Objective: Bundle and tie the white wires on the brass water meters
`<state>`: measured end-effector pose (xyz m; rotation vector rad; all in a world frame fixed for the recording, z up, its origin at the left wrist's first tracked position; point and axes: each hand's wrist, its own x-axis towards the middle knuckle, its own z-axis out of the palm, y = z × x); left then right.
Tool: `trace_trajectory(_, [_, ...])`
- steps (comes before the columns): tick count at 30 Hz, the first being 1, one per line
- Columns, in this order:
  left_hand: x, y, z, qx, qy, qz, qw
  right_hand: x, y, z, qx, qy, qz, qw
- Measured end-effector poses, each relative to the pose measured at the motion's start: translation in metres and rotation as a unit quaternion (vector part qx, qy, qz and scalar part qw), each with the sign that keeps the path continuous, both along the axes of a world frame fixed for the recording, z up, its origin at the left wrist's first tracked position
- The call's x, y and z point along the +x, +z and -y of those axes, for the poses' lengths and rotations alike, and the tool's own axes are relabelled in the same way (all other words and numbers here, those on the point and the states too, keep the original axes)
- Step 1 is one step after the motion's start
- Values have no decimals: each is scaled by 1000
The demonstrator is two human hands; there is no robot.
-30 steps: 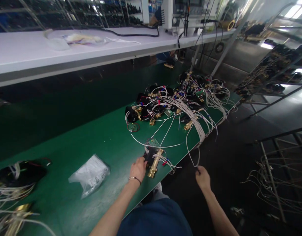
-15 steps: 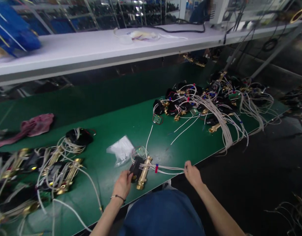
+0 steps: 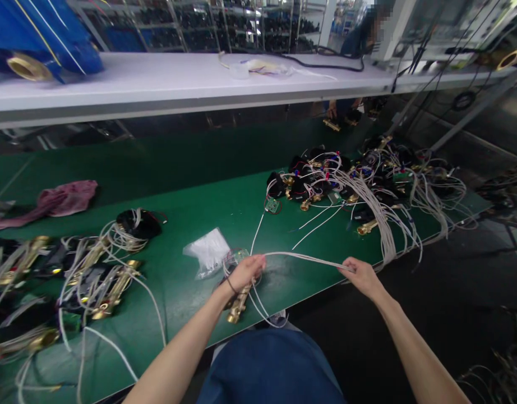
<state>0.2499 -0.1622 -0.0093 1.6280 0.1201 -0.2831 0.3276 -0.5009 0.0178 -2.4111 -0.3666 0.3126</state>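
Observation:
A bundle of thin white cables [image 3: 305, 257] stretches between my hands above the green bench. My left hand [image 3: 247, 273] is closed on the bundle's left part, over the brass and black meter. My right hand [image 3: 361, 275] pinches the cables farther right, past the bench's front edge. Below my left hand lies the brass pipe body [image 3: 239, 306], its upper end partly covered. A loose pair of white wires [image 3: 262, 312] loops from it toward the edge. Behind my left hand is a small green circuit board [image 3: 241, 256], partly hidden.
A clear plastic bag of white pieces [image 3: 208, 251] lies behind the meter. Similar meters [image 3: 115, 292] with cables crowd the left; a larger tangled heap [image 3: 346, 179] is at the right. A pink cloth [image 3: 67, 199] lies at far left. A white shelf [image 3: 166, 95] overhangs the back.
My left hand has left the meter's black part and moved up and right onto the cables. My right hand has moved right and slightly up, lifting the bundle.

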Motion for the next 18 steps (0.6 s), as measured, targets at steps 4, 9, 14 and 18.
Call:
trace_trajectory(4, [5, 3, -27, -153, 155, 8, 976, -19, -21, 1, 111, -39, -67, 991])
trace_trajectory(9, [6, 10, -2, -116, 131, 33, 984, -57, -17, -101, -1, 163, -10, 987])
trace_trajectory(14, [-5, 25, 20, 60, -79, 8, 995, -44, 14, -170, 41, 269, -11, 962])
trace_trajectory(18, [-13, 33, 4, 15, -150, -49, 987, -14, 5, -138, 71, 226, -127, 963])
